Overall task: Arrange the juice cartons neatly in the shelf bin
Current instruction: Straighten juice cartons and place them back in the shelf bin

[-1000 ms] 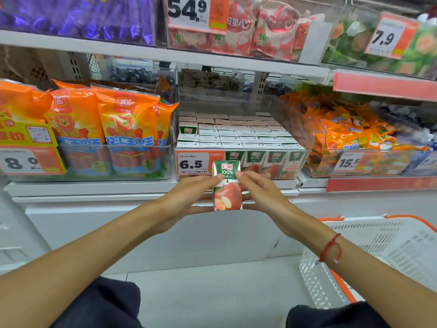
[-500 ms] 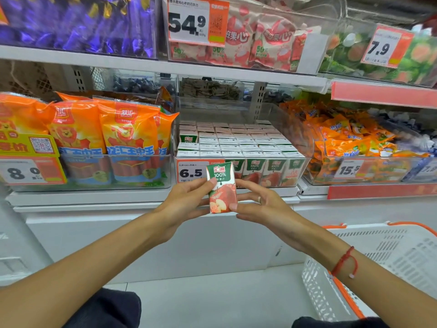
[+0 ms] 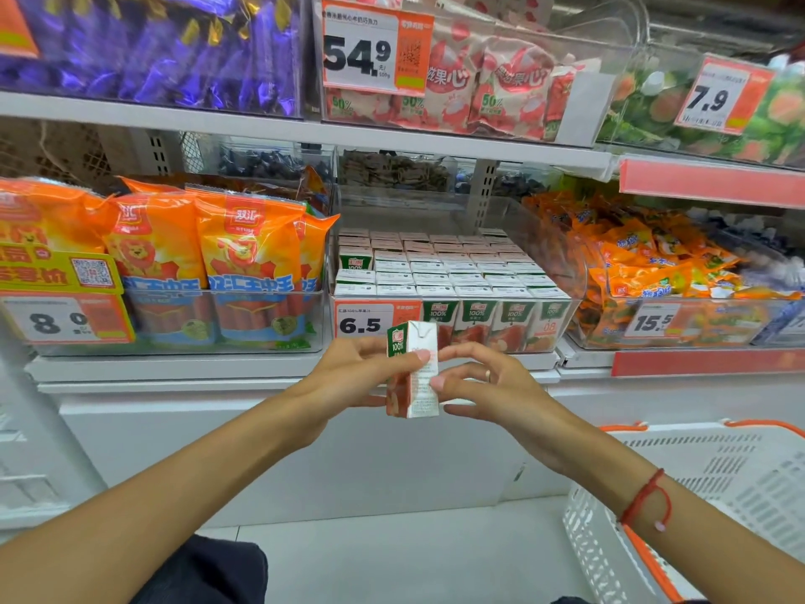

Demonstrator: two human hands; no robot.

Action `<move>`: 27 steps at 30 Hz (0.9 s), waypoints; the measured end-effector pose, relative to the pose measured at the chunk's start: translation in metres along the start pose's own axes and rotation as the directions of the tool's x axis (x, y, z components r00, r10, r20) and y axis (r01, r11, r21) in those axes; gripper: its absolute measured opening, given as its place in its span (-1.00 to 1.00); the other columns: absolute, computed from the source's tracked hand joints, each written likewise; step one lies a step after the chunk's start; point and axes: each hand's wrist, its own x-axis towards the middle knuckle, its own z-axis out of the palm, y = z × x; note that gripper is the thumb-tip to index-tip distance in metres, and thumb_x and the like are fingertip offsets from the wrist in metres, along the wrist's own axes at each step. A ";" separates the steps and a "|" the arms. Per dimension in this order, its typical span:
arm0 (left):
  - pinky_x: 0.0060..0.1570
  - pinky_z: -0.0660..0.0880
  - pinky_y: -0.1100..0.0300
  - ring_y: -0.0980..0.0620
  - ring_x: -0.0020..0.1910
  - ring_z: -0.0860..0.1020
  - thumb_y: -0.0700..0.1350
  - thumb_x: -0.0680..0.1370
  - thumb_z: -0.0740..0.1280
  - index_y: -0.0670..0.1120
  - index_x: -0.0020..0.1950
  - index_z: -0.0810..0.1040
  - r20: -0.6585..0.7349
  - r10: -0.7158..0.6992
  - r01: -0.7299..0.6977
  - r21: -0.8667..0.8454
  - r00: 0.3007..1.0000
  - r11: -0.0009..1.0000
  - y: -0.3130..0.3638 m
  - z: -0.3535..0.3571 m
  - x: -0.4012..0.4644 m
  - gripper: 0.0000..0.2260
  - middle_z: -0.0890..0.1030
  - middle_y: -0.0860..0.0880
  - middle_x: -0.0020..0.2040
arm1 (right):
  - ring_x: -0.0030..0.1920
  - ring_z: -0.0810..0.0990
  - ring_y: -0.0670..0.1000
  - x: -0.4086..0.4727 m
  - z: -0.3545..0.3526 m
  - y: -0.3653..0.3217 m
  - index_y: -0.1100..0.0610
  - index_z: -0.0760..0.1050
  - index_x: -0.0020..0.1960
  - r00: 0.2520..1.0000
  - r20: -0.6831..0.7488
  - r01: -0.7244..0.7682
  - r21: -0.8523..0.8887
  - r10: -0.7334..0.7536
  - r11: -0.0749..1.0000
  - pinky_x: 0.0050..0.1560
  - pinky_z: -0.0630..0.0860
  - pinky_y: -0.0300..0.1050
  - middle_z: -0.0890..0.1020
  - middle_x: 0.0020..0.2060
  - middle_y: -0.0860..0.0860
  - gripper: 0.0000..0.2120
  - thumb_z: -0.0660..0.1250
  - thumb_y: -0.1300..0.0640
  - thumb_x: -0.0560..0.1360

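Below the upper shelf (image 3: 305,132), a clear shelf bin (image 3: 562,337) holds rows of juice cartons (image 3: 453,272) standing upright, packed side by side, their white tops showing and the green-and-red faces of the front row looking out through the bin's front wall. An orange price tag (image 3: 374,322) reading 6.5 covers the left part of that wall. To the left stands another clear bin of orange sausage packs (image 3: 244,255) with an 8.0 tag (image 3: 65,320); to the right, a bin heaped with small orange snack packets (image 3: 644,263) and a 15.5 tag (image 3: 653,322). Above, purple-wrapped sweets (image 3: 152,41) and pink-and-white bags (image 3: 488,85) sit behind a 54.9 tag (image 3: 374,47). A white basket (image 3: 705,494) with orange trim stands at lower right, near the right forearm, which wears a red string bracelet (image 3: 644,499).

One single carton (image 3: 413,370) is held in the air just in front of the bin, over the price tag and the lower edge of the front row, tilted slightly with its white printed side facing the camera. The left hand (image 3: 357,377) grips it, thumb across the front and fingers (image 3: 370,344) curled behind. The right hand (image 3: 488,385) meets it from the other side, its fingers spread loosely, with two fingertips (image 3: 438,381) touching the carton's right edge.
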 end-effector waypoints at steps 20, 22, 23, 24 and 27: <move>-0.31 0.57 0.38 0.23 -0.17 0.68 0.01 0.49 0.45 0.11 -0.05 0.63 -0.012 0.042 -0.043 -0.055 0.999 0.998 -0.007 0.011 0.001 -0.93 0.72 0.16 -0.18 | -0.25 0.57 -0.16 -0.002 0.005 0.001 -0.05 0.53 0.02 0.962 -0.263 -0.017 -0.304 -0.067 0.952 -0.32 0.45 -0.37 0.60 -0.17 -0.10 -0.55 0.62 -0.08 0.22; -0.32 0.56 0.38 0.23 -0.18 0.68 -0.01 0.49 0.46 0.07 0.03 0.63 -0.027 0.028 -0.029 -0.028 0.999 0.999 -0.007 0.013 0.002 -0.86 0.72 0.14 -0.17 | -0.28 0.51 -0.16 -0.003 0.007 0.002 -0.01 0.50 0.03 0.951 -0.274 0.022 -0.394 -0.140 0.919 -0.39 0.42 -0.41 0.56 -0.17 -0.12 -0.50 0.62 -0.10 0.21; -0.30 0.57 0.38 0.22 -0.17 0.68 -0.03 0.51 0.44 0.03 0.12 0.62 -0.034 0.024 -0.025 -0.024 0.999 0.999 -0.007 0.013 0.002 -0.81 0.72 0.11 -0.13 | -0.26 0.51 -0.16 -0.003 0.008 0.003 0.00 0.48 0.05 0.954 -0.256 0.038 -0.405 -0.153 0.914 -0.38 0.42 -0.42 0.54 -0.15 -0.12 -0.49 0.62 -0.10 0.22; -0.26 0.58 0.37 0.19 -0.15 0.69 -0.05 0.54 0.41 -0.02 0.19 0.61 -0.033 0.018 -0.019 -0.031 0.999 0.999 -0.006 0.012 0.002 -0.76 0.72 0.07 -0.08 | -0.21 0.53 -0.16 -0.002 0.008 0.003 0.00 0.47 0.07 0.963 -0.229 0.045 -0.390 -0.144 0.920 -0.35 0.44 -0.43 0.54 -0.12 -0.12 -0.51 0.60 -0.09 0.26; -0.19 0.59 0.35 0.10 -0.08 0.69 -0.08 0.58 0.36 -0.10 0.27 0.58 -0.007 -0.012 0.011 -0.090 1.000 0.996 -0.003 0.006 0.001 -0.73 0.72 -0.01 0.01 | -0.01 0.60 -0.18 -0.001 0.003 0.000 -0.05 0.47 0.11 0.993 -0.116 -0.005 -0.233 -0.023 0.972 -0.11 0.53 -0.37 0.59 0.04 -0.12 -0.65 0.50 -0.07 0.40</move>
